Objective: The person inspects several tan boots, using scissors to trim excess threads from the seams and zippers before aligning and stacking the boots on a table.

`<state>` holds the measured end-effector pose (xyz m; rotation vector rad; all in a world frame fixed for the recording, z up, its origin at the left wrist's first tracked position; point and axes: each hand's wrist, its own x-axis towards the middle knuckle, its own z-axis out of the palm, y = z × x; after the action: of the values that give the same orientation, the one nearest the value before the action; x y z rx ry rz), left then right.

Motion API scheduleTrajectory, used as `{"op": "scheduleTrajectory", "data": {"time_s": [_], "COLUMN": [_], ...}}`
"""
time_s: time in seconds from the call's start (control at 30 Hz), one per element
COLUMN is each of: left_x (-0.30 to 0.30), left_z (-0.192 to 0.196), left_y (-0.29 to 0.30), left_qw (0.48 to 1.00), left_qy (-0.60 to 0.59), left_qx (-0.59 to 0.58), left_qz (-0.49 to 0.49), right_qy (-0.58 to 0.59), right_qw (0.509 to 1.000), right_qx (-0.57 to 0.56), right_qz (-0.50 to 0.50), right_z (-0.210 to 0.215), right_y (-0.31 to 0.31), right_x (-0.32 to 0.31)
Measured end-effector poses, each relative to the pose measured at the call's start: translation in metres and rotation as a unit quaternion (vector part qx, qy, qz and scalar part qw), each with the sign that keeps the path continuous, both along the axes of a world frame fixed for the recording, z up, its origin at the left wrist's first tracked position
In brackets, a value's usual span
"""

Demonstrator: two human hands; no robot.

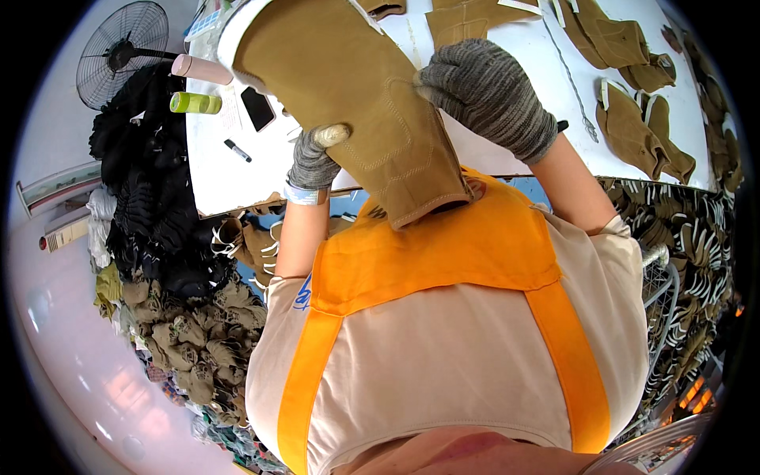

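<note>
A tan-brown boot upper [340,87] with stitched panels and a white edge at its toe end is held up over the table's near side. My left hand [315,162], in a grey knit glove with a pale covering on the thumb, is closed on its left edge; the thumb lies on the front and the other fingers are hidden behind. Curled at the upper's right edge is my gloved right hand [487,99], its fingertips against the leather. The narrower open end of the upper hangs toward my orange apron [443,253].
On the white table [214,174] lie a phone [257,108], a marker [237,150], a green jar [195,103] and a pink bottle [202,70]. More brown uppers [633,127] lie at right. Piles of dark pieces [154,182] and brown pieces [198,340] stand at left, near a fan [123,54].
</note>
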<state>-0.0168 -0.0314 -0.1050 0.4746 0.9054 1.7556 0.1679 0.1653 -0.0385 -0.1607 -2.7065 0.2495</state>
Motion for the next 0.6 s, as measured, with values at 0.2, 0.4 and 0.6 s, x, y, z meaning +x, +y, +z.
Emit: {"op": "scheduleTrajectory", "data": {"time_s": [0.2, 0.4, 0.6], "left_x": [-0.005, 0.021, 0.010], "left_z": [0.012, 0.031, 0.026], "left_y": [0.004, 0.010, 0.003], "left_qw": [0.998, 0.986, 0.969], "left_qy": [-0.057, -0.137, -0.187], "left_qx": [0.030, 0.074, 0.165], "left_qz": [-0.020, 0.055, 0.002], "right_qy": [0.043, 0.131, 0.111], "right_qw": [0.998, 0.947, 0.881], "right_qx": [0.041, -0.293, -0.459], "right_qz": [-0.007, -0.030, 0.002], "right_z": [0.009, -0.006, -0.014], "right_y": [-0.003, -0.011, -0.007], "right_x": [-0.012, -0.014, -0.004]}}
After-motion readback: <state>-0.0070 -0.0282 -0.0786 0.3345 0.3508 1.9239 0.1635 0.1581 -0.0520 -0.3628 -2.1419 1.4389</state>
